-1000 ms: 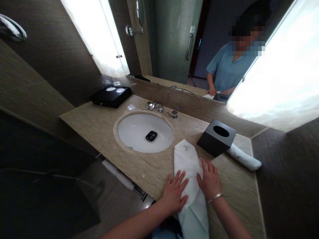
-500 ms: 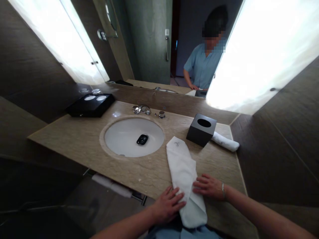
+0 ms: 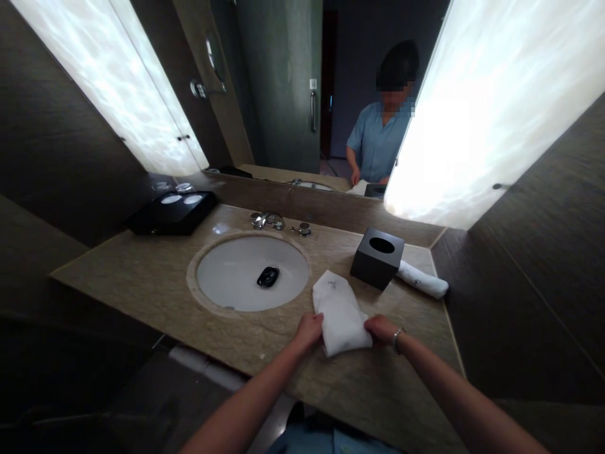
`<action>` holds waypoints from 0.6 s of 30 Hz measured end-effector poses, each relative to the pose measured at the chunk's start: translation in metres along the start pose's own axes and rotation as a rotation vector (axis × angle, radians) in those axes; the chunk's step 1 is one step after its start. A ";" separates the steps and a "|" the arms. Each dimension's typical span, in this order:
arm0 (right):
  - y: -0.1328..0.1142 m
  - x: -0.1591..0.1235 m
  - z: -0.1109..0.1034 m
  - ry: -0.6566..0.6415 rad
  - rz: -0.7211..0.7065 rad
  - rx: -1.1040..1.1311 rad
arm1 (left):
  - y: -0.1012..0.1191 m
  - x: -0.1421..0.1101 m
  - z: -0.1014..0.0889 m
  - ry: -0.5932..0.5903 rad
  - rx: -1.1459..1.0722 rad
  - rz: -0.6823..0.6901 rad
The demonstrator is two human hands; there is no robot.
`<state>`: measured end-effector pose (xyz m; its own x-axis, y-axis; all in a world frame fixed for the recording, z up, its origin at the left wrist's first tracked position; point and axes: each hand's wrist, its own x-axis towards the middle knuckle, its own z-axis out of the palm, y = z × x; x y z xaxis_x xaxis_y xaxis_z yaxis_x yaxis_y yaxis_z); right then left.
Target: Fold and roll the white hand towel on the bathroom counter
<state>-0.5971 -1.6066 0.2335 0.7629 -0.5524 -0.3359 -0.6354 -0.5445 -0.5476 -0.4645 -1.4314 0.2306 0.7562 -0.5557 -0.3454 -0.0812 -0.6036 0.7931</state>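
Observation:
A white towel (image 3: 341, 315) lies on the stone counter (image 3: 278, 353), folded short, its pointed end with a small dark emblem towards the mirror. My left hand (image 3: 311, 329) is closed on the towel's left edge. At the opposite edge my right hand (image 3: 380, 329), a bracelet at its wrist, pinches the cloth. Left of the towel, the oval white sink (image 3: 227, 277) has a small black dish (image 3: 268, 277) in it. Just beyond the towel stands a dark tissue box (image 3: 377, 257) with an oval opening.
A rolled white towel (image 3: 423, 280) rests behind the tissue box by the right wall. The chrome faucet (image 3: 267, 220) rises behind the sink. A black box (image 3: 174, 214) stands at the back left. Under the counter's front edge hangs another white towel (image 3: 205, 369).
The near part of the long towel has been folded forward, making it shorter. Both hands have moved away from me and closed on its sides.

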 end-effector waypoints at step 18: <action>0.042 0.023 0.022 0.227 -0.395 0.022 | -0.039 -0.003 0.006 0.225 0.203 0.330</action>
<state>-0.6032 -1.6279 0.1859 0.8992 -0.4306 0.0771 -0.2963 -0.7292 -0.6169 -0.4670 -1.4095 0.1973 0.7887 -0.6131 0.0450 -0.4510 -0.5273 0.7201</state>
